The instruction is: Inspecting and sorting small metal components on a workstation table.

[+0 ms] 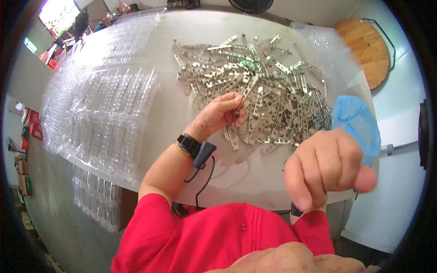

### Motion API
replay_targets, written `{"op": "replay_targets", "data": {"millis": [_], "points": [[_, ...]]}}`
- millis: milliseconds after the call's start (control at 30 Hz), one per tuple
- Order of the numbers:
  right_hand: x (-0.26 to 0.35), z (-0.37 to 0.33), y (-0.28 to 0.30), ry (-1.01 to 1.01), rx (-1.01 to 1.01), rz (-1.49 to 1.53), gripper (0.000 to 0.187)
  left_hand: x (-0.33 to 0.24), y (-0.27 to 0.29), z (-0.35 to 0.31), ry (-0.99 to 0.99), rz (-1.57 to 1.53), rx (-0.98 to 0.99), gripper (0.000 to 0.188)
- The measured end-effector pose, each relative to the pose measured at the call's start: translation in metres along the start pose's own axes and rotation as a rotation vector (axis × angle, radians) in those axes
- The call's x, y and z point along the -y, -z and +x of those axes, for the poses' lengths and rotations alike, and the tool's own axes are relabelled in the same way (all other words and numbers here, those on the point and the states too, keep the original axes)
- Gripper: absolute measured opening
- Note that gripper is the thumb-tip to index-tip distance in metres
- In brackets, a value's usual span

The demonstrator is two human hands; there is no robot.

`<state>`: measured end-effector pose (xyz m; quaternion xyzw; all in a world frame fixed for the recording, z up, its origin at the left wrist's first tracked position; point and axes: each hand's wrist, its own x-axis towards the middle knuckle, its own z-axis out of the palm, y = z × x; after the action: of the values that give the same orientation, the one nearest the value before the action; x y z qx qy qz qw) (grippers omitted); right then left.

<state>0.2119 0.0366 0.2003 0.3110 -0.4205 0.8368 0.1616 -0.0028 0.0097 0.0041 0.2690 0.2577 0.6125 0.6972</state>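
Note:
A flat perforated metal strip [248,89] is pinched between the thumb and fingers of my left hand [219,113], its upper end pointing away from me. Just beyond that hand spreads a tangled heap of silvery metal strips [273,107], many with holes. My right hand [325,166] is raised close to the camera, in front of the table's near right part. Its fingers are curled in, and whatever they may hold is hidden. Behind this hand a crumpled blue plastic bag [355,119] lies at the table's right edge.
Clear plastic packs [104,109] cover the left of the pale table [182,27], and more packs [95,195] sit below its edge. Clear plastic sheeting [325,50] lies at the far right. A round wooden board [364,52] stands beyond it. A black cable [207,182] hangs from my left wrist.

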Motion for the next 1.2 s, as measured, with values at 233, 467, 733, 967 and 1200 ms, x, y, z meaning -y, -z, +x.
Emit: {"op": "replay_targets", "data": {"millis": [233,467,733,967,1200], "points": [[-0.021,0.008,-0.012,0.055,0.076,0.320,0.039,-0.002,0.007,-0.002,0.018,-0.015,-0.017,0.020],[-0.016,-0.009,-0.015,0.013,-0.102,0.470,0.039,0.003,0.008,-0.002,0.009,-0.056,0.004,0.018],[-0.014,-0.009,0.001,-0.037,-0.027,0.502,0.037,0.001,0.006,-0.003,0.024,-0.059,-0.005,0.017],[-0.017,-0.013,0.002,-0.037,0.014,0.539,0.036,0.002,0.008,-0.002,0.029,-0.020,-0.016,0.019],[-0.013,-0.011,0.001,-0.050,0.001,0.483,0.034,0.006,0.008,0.003,0.020,-0.024,-0.016,0.018]]}}
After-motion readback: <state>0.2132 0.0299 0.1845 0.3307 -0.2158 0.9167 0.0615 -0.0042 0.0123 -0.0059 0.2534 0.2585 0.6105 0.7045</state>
